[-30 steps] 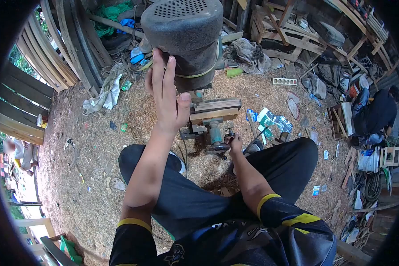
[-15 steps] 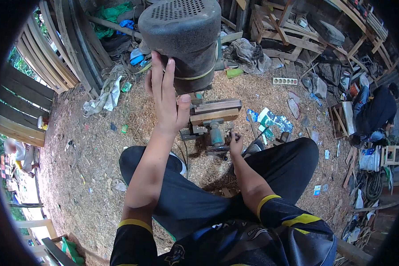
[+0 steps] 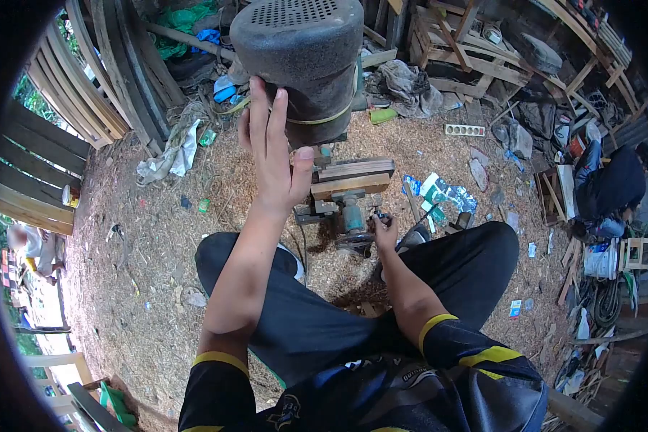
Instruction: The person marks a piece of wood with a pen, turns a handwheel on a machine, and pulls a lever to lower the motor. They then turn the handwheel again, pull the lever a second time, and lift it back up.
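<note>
While the left hand [image 3: 275, 180] stands raised with its fingers straight and nothing gripped, its fingertips lie along the side of a dark motor housing [image 3: 295, 57], perhaps touching it; the right hand [image 3: 386, 234] is partly curled beside a small dark handle [image 3: 382, 215] near a handwheel [image 3: 353, 243], though at this size one cannot tell whether the fingers close around it. The handwheel sits low between the person's knees [image 3: 489, 248], just below a green metal body [image 3: 352, 217]; beyond that lies a pale wooden block [image 3: 353, 187]. The housing looks heavy, rigid and rough, better steadied by a flat palm on its side than lifted; the wheel seems stiff and hard, best taken by its rim or handle; the block is probably light and firm, with its ends the natural hold. Farther out, a power strip [image 3: 465, 130] lies on the shaving-covered floor [image 3: 158, 252]; a co-worker [image 3: 612, 183] bends at the right.
</note>
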{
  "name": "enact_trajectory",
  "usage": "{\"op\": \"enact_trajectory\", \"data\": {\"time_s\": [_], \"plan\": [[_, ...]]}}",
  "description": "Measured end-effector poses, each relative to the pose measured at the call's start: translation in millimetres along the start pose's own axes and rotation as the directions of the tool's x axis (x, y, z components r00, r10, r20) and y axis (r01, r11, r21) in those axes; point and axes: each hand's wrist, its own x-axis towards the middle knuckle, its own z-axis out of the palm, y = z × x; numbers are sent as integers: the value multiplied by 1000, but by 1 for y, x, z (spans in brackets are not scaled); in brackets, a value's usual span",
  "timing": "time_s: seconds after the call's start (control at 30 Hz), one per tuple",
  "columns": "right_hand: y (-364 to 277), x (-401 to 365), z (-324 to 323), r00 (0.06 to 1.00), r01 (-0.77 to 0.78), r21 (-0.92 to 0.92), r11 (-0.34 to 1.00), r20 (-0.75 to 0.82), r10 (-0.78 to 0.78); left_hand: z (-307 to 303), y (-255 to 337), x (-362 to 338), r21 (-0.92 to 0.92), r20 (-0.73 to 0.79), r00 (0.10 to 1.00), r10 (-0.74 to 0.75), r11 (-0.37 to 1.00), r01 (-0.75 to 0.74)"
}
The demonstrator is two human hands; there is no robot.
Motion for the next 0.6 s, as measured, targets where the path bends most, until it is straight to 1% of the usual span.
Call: {"op": "enact_trajectory", "data": {"time_s": [0.07,0.1,0.13,0.17,0.27,0.37,0.4,0.47,0.57,0.6], "plan": [[6,4,1,999,31,-28,999,-34,-32,-1,0,0,-5,2,1000,-1,1000,1],[-1,3,2,994,-101,77,992,-38,104,-2,-1,0,-5,6,1000,-3,1000,3],[-11,2,2,971,-230,179,957,-28,238,-3,-1,0,-5,9,1000,-5,1000,5],[-21,0,2,931,-350,278,894,-5,366,-3,0,0,-7,12,1000,-8,1000,8],[-8,8,-8,925,-375,320,870,188,330,-5,1,0,11,29,999,-17,1000,17],[-43,-8,-7,913,-403,247,881,45,405,-4,1,0,13,27,999,-17,1000,16],[-30,-3,-6,952,-299,208,931,5,305,-3,1,0,5,24,1000,-19,1000,19],[35,23,-4,994,-82,119,990,-59,89,-3,1,0,-9,20,1000,-22,1000,22],[56,32,-5,997,73,-92,993,6,-72,-2,1,0,1,15,1000,-13,1000,13],[41,25,-3,1000,23,-37,999,9,-23,-2,0,0,-5,15,1000,-15,1000,15]]}}
